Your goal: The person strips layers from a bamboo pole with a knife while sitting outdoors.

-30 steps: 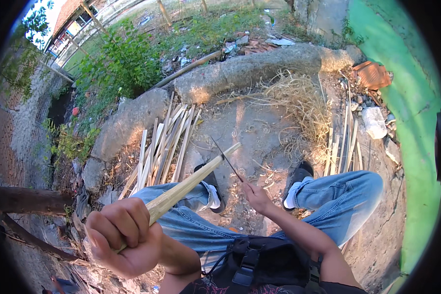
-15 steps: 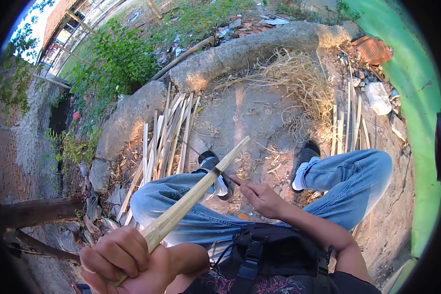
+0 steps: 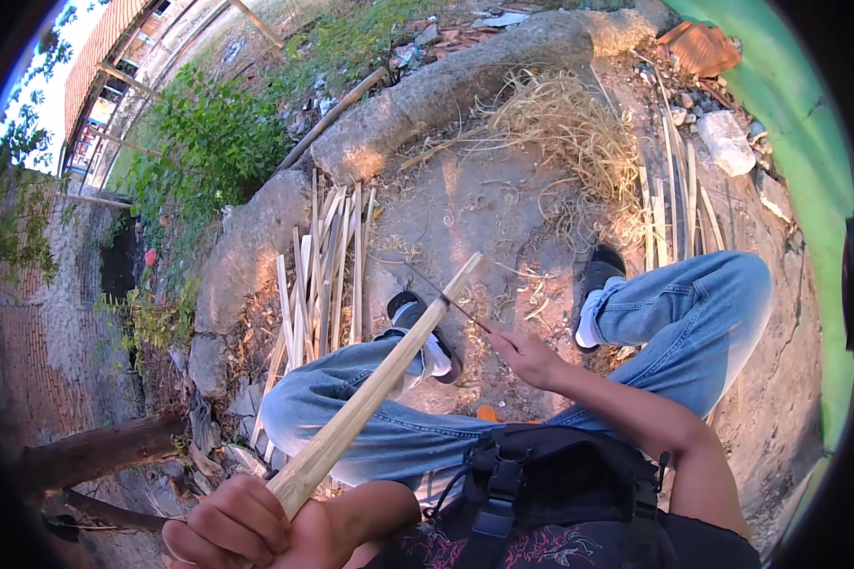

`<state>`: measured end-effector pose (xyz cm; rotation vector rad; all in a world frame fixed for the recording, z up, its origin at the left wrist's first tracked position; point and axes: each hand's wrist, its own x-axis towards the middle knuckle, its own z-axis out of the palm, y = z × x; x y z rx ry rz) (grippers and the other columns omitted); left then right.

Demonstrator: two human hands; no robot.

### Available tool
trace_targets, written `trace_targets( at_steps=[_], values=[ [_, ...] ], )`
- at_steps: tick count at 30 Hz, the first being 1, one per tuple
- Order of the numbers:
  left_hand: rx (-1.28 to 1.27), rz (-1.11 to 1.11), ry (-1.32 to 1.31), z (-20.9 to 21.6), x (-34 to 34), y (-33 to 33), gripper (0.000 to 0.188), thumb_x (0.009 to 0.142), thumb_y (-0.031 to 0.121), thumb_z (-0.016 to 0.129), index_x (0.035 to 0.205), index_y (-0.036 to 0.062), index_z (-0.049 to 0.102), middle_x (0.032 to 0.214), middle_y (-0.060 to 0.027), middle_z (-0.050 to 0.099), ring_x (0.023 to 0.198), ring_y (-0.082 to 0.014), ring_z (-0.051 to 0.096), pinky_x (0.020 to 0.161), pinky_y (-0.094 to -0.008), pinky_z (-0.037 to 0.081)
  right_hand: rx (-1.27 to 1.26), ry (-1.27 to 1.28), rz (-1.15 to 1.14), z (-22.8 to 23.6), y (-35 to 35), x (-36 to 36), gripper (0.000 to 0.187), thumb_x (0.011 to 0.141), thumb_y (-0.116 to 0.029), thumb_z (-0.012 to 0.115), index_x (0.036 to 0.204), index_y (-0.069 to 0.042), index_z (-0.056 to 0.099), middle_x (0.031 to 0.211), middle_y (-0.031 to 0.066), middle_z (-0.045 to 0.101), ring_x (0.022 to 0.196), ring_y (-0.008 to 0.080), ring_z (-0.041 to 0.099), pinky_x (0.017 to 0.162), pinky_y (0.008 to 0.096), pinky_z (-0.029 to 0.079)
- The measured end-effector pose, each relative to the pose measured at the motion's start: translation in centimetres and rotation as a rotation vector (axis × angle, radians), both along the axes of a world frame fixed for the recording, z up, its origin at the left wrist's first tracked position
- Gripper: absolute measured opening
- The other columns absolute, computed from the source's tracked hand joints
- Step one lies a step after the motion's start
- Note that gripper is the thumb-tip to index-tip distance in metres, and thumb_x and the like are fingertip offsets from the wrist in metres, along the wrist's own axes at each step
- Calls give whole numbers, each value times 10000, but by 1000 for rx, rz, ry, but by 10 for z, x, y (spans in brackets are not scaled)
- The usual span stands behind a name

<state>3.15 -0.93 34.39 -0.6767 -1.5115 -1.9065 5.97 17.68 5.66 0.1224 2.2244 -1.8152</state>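
A long pale strip of split wood, perhaps bamboo (image 3: pixel 375 379), slants up and away from my left hand (image 3: pixel 247 526), whose fingers are wrapped round its thick near end. The far end tapers to a blunt tip above my left shoe. My right hand (image 3: pixel 529 360) grips a thin dark-bladed knife (image 3: pixel 467 313); its handle is mostly hidden in the fingers. The blade crosses the strip a short way below the tip and appears to touch it. Both hands are held above my bent, jeans-covered legs (image 3: pixel 370 422).
Bundles of similar strips lie at left (image 3: pixel 327 266) and right (image 3: pixel 669 218). Curly shavings (image 3: pixel 579 142) heap up beyond my feet, before a low concrete ledge (image 3: pixel 465 81). A green wall (image 3: pixel 797 104) stands at right. A log (image 3: pixel 104 450) juts in at lower left.
The knife has slid along the strip toward its far tip. My right hand has shifted slightly right and away from me. The view has also tilted a little; my left hand keeps its grip.
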Motion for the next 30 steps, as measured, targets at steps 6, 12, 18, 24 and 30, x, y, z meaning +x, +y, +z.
trace_targets(
  at_steps=[6,12,18,24,30],
  values=[
    [-1,-22,27,4,-1,-1,398,972,253,366,599,146,274,460,42,216,354,-52,140,299,-230,128,21,11,115,15,4,11,441,985,-347,396,1338,-98,484,608,173,526,552,234,557,590,349,451],
    [138,-156,20,-1,4,-8,397,958,268,462,622,130,303,470,12,246,369,-70,169,345,-257,150,54,-179,-96,-39,0,8,429,986,-348,424,1336,-109,495,594,34,474,560,118,482,528,314,410],
    [204,-66,27,-5,-9,-10,338,958,253,444,672,135,307,455,41,234,332,-33,159,317,-197,152,16,-207,-41,-42,-6,6,463,991,-376,416,1393,-147,435,624,-14,472,563,83,460,526,266,395],
    [128,-130,80,-3,-20,-1,313,997,313,392,776,98,336,459,40,236,333,-25,130,315,-199,130,32,-117,-138,-29,-7,-1,652,931,-395,536,1445,-68,303,648,31,534,604,94,504,572,264,417],
    [175,-145,66,-4,-19,-7,338,1011,352,351,786,99,355,455,40,245,333,-28,129,328,-205,119,-332,-96,-461,64,24,-11,640,864,-166,661,1400,-12,345,576,-13,490,428,43,425,392,247,334]
  ],
)
